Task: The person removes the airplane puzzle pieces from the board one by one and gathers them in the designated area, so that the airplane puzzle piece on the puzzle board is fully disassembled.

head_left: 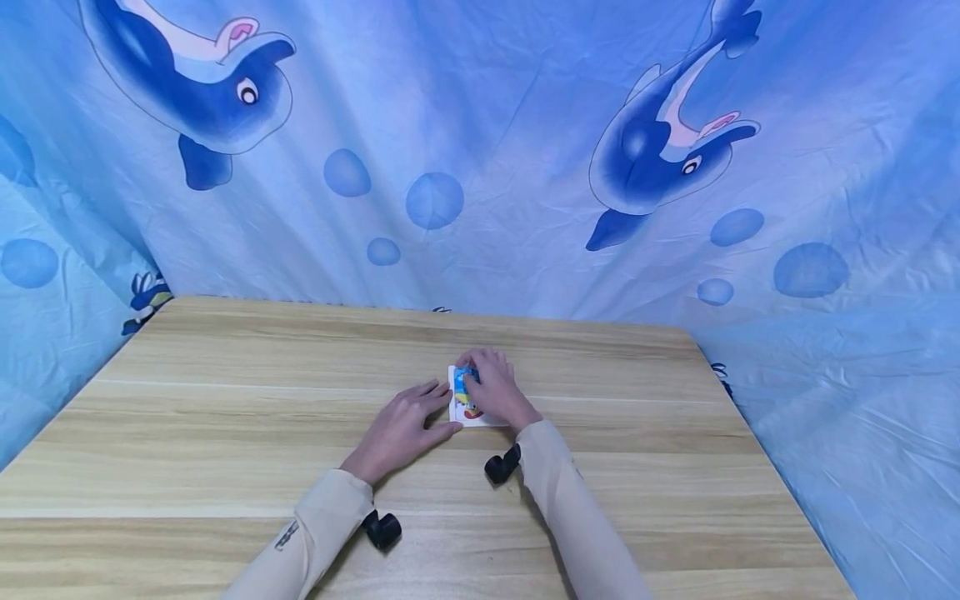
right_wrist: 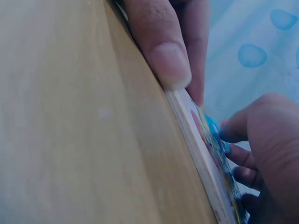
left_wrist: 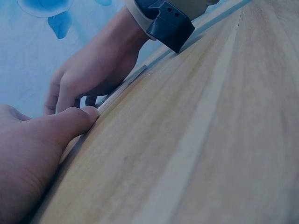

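Observation:
A white-edged board (head_left: 456,415) with a colourful picture lies flat on the wooden table. The left hand (head_left: 401,429) rests at its left side, fingers spread, thumb at the near-left corner; in the right wrist view this thumb (right_wrist: 170,65) touches the board's pale edge (right_wrist: 198,151). Bent over the board, the right hand (head_left: 495,390) pinches a small blue piece (right_wrist: 212,125) between thumb and fingers at the picture's surface. The palm hides much of the picture's right part. The left wrist view shows the right hand (left_wrist: 96,70) beyond the left hand (left_wrist: 35,154).
The wooden table (head_left: 247,417) extends around both hands. Behind and beside it hangs a blue curtain (head_left: 510,125) with dolphins and bubbles. Each wrist carries a small black camera, one by the left sleeve (head_left: 382,530), one by the right (head_left: 501,468).

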A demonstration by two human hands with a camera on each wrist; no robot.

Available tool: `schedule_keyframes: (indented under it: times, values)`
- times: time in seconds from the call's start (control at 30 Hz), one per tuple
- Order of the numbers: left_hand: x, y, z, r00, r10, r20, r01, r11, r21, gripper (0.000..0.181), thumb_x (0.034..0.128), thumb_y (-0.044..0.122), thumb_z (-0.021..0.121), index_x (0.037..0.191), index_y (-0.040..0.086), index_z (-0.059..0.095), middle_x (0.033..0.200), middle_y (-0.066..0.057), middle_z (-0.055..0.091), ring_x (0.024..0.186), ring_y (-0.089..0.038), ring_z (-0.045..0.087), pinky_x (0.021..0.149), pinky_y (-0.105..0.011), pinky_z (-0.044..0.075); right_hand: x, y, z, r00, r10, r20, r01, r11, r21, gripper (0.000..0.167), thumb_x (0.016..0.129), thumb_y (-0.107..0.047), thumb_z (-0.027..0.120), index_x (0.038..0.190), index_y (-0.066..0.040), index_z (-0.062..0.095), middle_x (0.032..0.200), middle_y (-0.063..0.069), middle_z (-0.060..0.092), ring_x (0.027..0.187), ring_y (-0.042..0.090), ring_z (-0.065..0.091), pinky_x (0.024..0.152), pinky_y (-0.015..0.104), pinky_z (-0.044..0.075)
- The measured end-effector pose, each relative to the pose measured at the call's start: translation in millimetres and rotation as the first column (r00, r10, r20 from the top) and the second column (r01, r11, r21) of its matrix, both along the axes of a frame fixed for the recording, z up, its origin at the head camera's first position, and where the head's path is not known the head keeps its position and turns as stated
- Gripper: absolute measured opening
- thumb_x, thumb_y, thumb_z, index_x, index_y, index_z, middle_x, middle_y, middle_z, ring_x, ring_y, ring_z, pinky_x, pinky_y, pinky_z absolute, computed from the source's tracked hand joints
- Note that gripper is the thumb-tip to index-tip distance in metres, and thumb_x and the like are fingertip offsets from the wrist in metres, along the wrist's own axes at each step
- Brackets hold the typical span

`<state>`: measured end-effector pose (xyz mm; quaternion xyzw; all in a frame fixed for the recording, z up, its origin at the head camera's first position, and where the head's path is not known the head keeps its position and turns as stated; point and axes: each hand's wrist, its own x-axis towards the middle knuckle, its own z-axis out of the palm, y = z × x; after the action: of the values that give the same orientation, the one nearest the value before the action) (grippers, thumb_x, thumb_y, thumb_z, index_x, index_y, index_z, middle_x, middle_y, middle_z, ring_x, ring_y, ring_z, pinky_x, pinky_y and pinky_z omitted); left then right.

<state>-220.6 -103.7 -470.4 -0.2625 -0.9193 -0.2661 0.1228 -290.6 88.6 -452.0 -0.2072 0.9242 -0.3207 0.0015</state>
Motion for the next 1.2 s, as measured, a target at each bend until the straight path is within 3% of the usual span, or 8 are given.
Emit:
schedule_keyframes:
  times: [0.17, 0.33, 0.6, 1.0, 1.2]
  values:
    - [0.1, -0.3, 0.1, 1.0, 0.002, 0.001, -0.002, 1.0, 0.002, 0.056, 0.0967, 0.043, 0.073, 0.138, 0.005, 0.067, 0.141, -0.017, 0.062, 0.135, -0.037, 0.054, 0.109, -0.055, 0.046, 2.8, 4, 2.4, 0.999, 0.016, 0.043, -0.015, 1.0, -0.013, 0.027, 0.105, -0.016, 0.062, 0.131, -0.01, 0.065, 0.138, 0.009, 0.051, 0.124, 0.028, 0.039, 0.106, 0.046, 0.041]
    - [0.1, -0.2, -0.5, 1.0, -0.001, -0.012, 0.001, 1.0, -0.003, 0.056, 0.0964, 0.043, 0.074, 0.137, 0.005, 0.068, 0.14, -0.016, 0.062, 0.136, -0.036, 0.054, 0.109, -0.054, 0.046, 6.7, 6, 4.0, 0.999, 0.043, 0.004, -0.043, 0.999, 0.024, 0.027, 0.106, -0.019, 0.061, 0.132, -0.012, 0.064, 0.14, 0.01, 0.047, 0.125, 0.029, 0.038, 0.106, 0.047, 0.041]
    - [0.2, 0.1, -1.9, 1.0, 0.0, -0.012, 0.0, 1.0, -0.001, 0.056, 0.0961, 0.043, 0.074, 0.138, 0.005, 0.068, 0.141, -0.015, 0.062, 0.136, -0.036, 0.053, 0.109, -0.054, 0.046, 7.4, 10, 1.3, 0.99, 0.114, -0.077, -0.108, 0.991, 0.08, 0.029, 0.108, -0.018, 0.056, 0.137, -0.012, 0.059, 0.13, 0.01, 0.05, 0.117, 0.028, 0.043, 0.099, 0.046, 0.043]
    - [-0.9, 0.5, -2.2, 1.0, 0.002, -0.016, -0.003, 1.0, -0.007, 0.057, 0.0963, 0.043, 0.074, 0.139, 0.005, 0.066, 0.141, -0.015, 0.062, 0.136, -0.036, 0.053, 0.11, -0.053, 0.045, 8.0, 12, 2.4, 0.984, 0.146, -0.101, -0.141, 0.989, 0.053, 0.028, 0.108, -0.013, 0.057, 0.136, -0.008, 0.058, 0.121, 0.012, 0.057, 0.116, 0.031, 0.048, 0.099, 0.047, 0.045]
    - [0.0, 0.4, -2.0, 1.0, 0.008, -0.007, -0.008, 1.0, -0.002, 0.057, 0.0963, 0.043, 0.074, 0.138, 0.005, 0.067, 0.141, -0.015, 0.062, 0.137, -0.036, 0.052, 0.111, -0.054, 0.044, 8.7, 10, 0.0, 0.974, 0.166, -0.156, -0.148, 0.982, 0.118, 0.029, 0.109, -0.015, 0.055, 0.137, -0.007, 0.056, 0.119, 0.013, 0.056, 0.114, 0.031, 0.047, 0.096, 0.044, 0.046]
